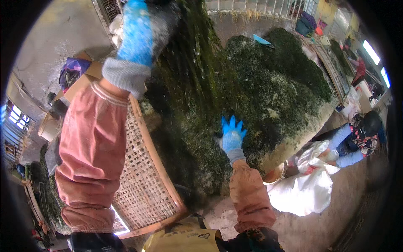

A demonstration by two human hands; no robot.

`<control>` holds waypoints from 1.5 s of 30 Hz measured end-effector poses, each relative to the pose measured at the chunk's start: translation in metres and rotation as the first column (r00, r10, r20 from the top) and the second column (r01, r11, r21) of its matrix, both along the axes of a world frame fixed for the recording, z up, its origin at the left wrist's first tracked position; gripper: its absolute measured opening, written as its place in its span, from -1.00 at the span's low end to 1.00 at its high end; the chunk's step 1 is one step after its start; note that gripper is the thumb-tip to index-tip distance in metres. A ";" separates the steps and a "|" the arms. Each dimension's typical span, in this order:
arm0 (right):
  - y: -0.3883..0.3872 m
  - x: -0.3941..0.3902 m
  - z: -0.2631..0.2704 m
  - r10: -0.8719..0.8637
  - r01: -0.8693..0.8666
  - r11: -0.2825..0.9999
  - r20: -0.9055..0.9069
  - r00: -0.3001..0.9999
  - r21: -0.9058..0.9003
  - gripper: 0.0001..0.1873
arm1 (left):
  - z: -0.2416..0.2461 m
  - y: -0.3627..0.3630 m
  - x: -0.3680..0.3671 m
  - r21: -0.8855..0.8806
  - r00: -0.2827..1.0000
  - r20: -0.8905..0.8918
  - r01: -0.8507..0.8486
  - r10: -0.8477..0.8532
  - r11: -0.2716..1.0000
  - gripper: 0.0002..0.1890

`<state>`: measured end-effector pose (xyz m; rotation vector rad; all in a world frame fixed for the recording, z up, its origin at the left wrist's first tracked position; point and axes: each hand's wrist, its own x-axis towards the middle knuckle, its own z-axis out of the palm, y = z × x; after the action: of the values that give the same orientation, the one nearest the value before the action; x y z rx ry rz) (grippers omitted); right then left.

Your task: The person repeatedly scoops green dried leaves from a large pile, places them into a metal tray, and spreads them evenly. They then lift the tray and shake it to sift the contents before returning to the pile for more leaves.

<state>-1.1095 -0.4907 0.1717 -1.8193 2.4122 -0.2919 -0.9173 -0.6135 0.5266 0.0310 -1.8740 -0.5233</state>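
Observation:
My left hand [138,34], in a blue and grey coated work glove, is raised at the top of the view and blurred. A long bunch of wet-looking dark green seaweed strands [195,47] hangs from it; its fingertips are hidden. Below and to the right spreads a large heap of similar seaweed [270,85], flecked with white grains. My right hand [233,137], in a matching glove, has its fingers spread against the near part of this heap. Pink sleeve covers [94,151] reach over both forearms.
A wood-framed woven bamboo tray [148,189] lies left of the heap. At right, another person [362,135] handles a white woven sack [302,192]. A cardboard box [83,78] stands at left. A blue flat piece [263,41] rests on the heap. White railings [252,5] run behind.

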 end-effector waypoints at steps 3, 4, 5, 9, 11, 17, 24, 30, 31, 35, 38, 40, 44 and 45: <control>-0.013 -0.007 -0.029 0.011 0.037 0.951 -0.152 0.988 0.308 0.01 | 0.041 -0.009 0.015 -0.195 0.949 -0.054 -0.314 0.310 0.929 -0.70; -0.014 -0.007 -0.036 0.011 0.018 0.964 -0.106 0.994 0.267 -0.04 | 0.054 -0.010 0.020 -0.240 0.913 -0.082 -0.407 0.399 0.882 -0.70; -0.017 -0.007 -0.040 -0.001 0.023 0.974 -0.097 0.995 0.225 -0.07 | 0.064 -0.011 0.024 -0.230 0.913 -0.082 -0.407 0.400 0.884 -0.70; -0.024 -0.017 -0.015 0.022 -0.016 0.955 -0.016 1.000 0.297 -0.11 | 0.100 -0.007 0.039 -0.125 0.943 -0.068 -0.333 0.326 0.935 -0.71; -0.022 -0.026 0.018 0.036 -0.052 0.921 0.050 0.998 0.385 -0.17 | 0.108 -0.001 0.045 -0.041 0.964 -0.062 -0.262 0.259 0.964 -0.71; -0.010 -0.010 0.154 0.625 0.365 0.781 0.634 -0.456 -0.507 -0.41 | 0.100 0.012 0.051 0.346 0.981 -0.124 0.182 -0.148 0.920 -0.72; -0.049 0.097 0.217 0.421 0.029 0.867 0.699 -0.578 -0.498 -0.29 | 0.046 -0.013 0.034 0.596 0.858 -0.331 0.513 -0.393 0.618 -0.73; 0.030 0.137 0.007 -0.190 -0.008 0.967 0.706 -0.683 0.253 -0.64 | -0.011 -0.064 0.076 0.682 0.880 -0.458 0.437 -0.123 0.587 -0.71; 0.047 0.131 -0.018 -0.171 -0.005 0.968 0.641 -0.748 0.253 -0.65 | -0.030 -0.074 0.077 0.670 0.895 -0.431 0.404 -0.116 0.623 -0.70; 0.091 0.112 -0.022 -0.012 0.204 0.939 0.622 -0.783 0.275 -0.64 | -0.142 -0.110 0.079 0.559 0.934 0.091 -0.335 0.345 0.759 -0.65; 0.098 0.085 0.035 -0.032 0.268 0.939 0.831 -0.555 0.216 -0.51 | -0.263 -0.110 0.071 0.116 0.891 0.201 -0.433 0.406 0.894 -0.55; 0.080 0.067 0.066 -0.025 0.109 0.991 0.916 -0.400 0.074 -0.47 | -0.331 -0.091 0.076 -0.110 0.826 0.220 -0.507 0.518 0.855 -0.51; 0.038 0.049 0.098 0.243 -0.206 0.943 0.965 -0.102 -0.259 -0.48 | -0.429 0.009 0.076 0.276 0.714 0.420 -0.689 0.561 0.670 -0.46; 0.032 0.046 0.110 0.218 -0.213 0.931 0.921 -0.324 -0.296 -0.49 | -0.438 0.034 0.074 0.509 0.775 0.384 -0.632 0.503 0.585 -0.50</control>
<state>-1.0632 -0.4589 0.2816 -0.9427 0.6932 -1.1720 -0.8432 -0.5796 0.0888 1.1471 -1.6645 -0.6637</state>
